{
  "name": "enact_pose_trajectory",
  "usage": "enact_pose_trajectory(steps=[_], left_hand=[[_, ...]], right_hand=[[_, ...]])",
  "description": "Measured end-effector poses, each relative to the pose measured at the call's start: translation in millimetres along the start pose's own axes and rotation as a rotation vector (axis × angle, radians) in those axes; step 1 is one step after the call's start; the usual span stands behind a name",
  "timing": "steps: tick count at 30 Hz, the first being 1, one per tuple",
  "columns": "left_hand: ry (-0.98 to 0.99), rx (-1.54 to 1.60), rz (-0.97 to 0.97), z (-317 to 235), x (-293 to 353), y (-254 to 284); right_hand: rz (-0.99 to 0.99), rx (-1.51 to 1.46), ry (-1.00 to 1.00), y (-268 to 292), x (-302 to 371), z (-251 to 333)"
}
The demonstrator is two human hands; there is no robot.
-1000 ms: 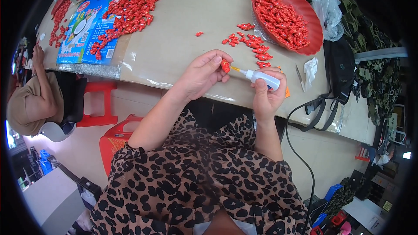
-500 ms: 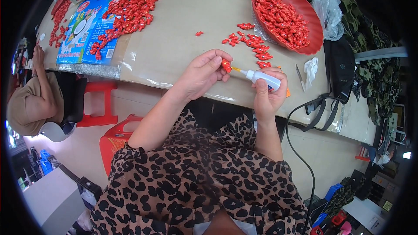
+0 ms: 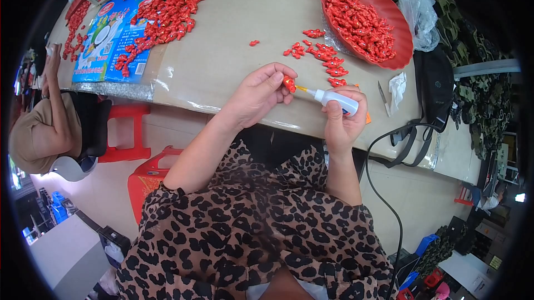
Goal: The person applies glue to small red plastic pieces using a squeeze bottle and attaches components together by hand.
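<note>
Between thumb and fingertips, my left hand (image 3: pixel 260 95) pinches a small red figurine (image 3: pixel 289 83) over the table's front edge. My right hand (image 3: pixel 346 119) is wrapped round a white squeeze bottle (image 3: pixel 338 101), tilted with its thin yellowish nozzle pointing left. The nozzle tip reaches the figurine, or sits very close to it. Just beyond my right hand, a short row of similar red figurines (image 3: pixel 335 71) lies on the table. A single red piece (image 3: pixel 254 43) lies apart, beyond my left hand.
A red scalloped bowl (image 3: pixel 409 41) full of figurines stands at the far right. More figurines (image 3: pixel 172 13) are heaped on a blue printed sheet (image 3: pixel 89 72) at left. Right of my hands lie a knife (image 3: pixel 384 98), a tissue (image 3: pixel 396 90) and a black bag (image 3: pixel 434 88). Another person (image 3: pixel 44 127) sits far left.
My hands, the figurine and the bottle keep the same places. At the far left, the other person's arm has shifted slightly.
</note>
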State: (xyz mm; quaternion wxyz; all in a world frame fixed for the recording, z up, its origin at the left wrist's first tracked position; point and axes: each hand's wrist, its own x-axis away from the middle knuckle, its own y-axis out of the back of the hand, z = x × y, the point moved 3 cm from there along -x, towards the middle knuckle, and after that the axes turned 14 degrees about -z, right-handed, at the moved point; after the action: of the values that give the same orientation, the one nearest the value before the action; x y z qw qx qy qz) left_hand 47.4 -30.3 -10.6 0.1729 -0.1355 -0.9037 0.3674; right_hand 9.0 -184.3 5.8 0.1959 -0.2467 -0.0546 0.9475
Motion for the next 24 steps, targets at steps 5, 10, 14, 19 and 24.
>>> enact_pose_trajectory(steps=[5,10,14,19,24], left_hand=[[0.007,0.011,-0.014,0.8,-0.3,1.8],[-0.079,0.018,-0.046,-2.4,1.5,3.8],[-0.077,0.018,-0.036,-2.4,1.7,3.1],[-0.094,0.014,-0.036,-3.3,2.0,2.9],[-0.102,0.012,-0.032,-2.9,2.0,3.4]], right_hand=[[-0.03,-0.05,-0.026,-1.2,-0.9,3.7],[-0.174,-0.309,-0.278,1.3,0.4,-0.4],[-0.197,-0.269,-0.257,0.9,3.7,-2.8],[-0.159,-0.192,-0.213,-1.3,2.6,-0.9],[-0.154,-0.181,-0.216,-1.0,3.0,-2.3]])
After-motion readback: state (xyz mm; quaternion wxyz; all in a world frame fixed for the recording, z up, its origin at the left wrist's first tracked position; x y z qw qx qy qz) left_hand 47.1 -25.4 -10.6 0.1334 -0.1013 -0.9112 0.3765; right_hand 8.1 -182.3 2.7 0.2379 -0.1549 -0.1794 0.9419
